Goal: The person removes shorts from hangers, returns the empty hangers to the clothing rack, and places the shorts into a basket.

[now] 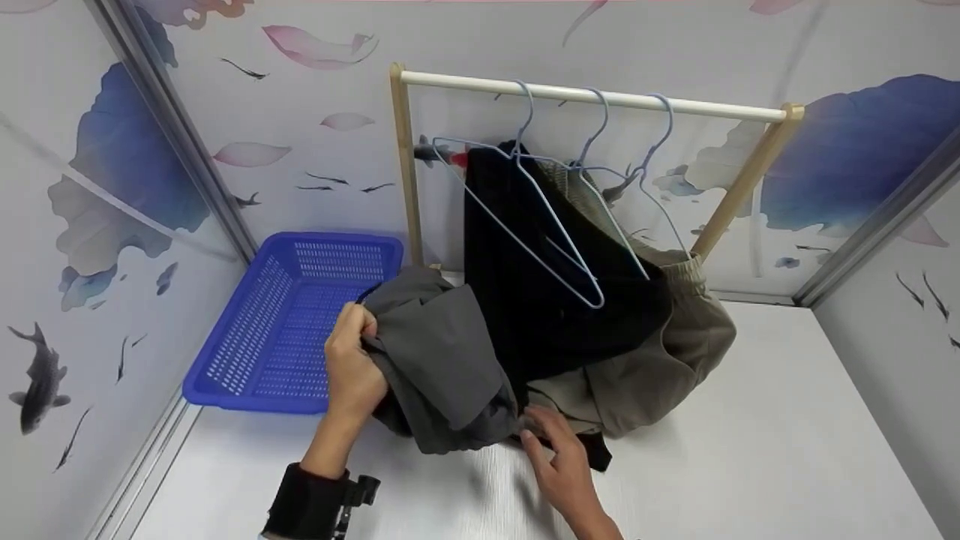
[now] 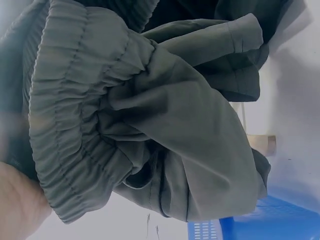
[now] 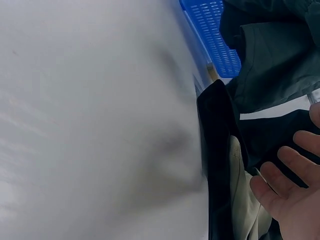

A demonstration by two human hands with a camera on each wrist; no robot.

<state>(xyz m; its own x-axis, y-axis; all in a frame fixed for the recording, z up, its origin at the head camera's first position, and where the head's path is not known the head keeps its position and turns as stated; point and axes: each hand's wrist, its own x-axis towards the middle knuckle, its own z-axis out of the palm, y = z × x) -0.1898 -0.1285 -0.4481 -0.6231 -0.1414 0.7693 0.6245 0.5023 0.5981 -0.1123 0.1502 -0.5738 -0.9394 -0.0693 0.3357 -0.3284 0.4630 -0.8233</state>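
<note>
My left hand (image 1: 356,375) grips a pair of dark grey pants (image 1: 450,352) by a bunched upper edge, holding them over the table beside the basket. In the left wrist view their gathered elastic waistband (image 2: 75,115) and a leg hem (image 2: 245,37) show. My right hand (image 1: 562,469) is below and to the right of the pants, fingers spread and relaxed. In the right wrist view its fingers (image 3: 280,175) reach over a black garment (image 3: 220,130) and beige cloth (image 3: 242,195), with nothing held. The left fingertips are hidden in the grey cloth.
A small rack with a white rail (image 1: 637,100) and wooden legs stands at the back. Blue wire hangers hang from it, the leftmost hanger (image 1: 487,206) in front of black clothing. Beige pants (image 1: 675,367) hang at right. A blue basket (image 1: 217,367) sits on the left.
</note>
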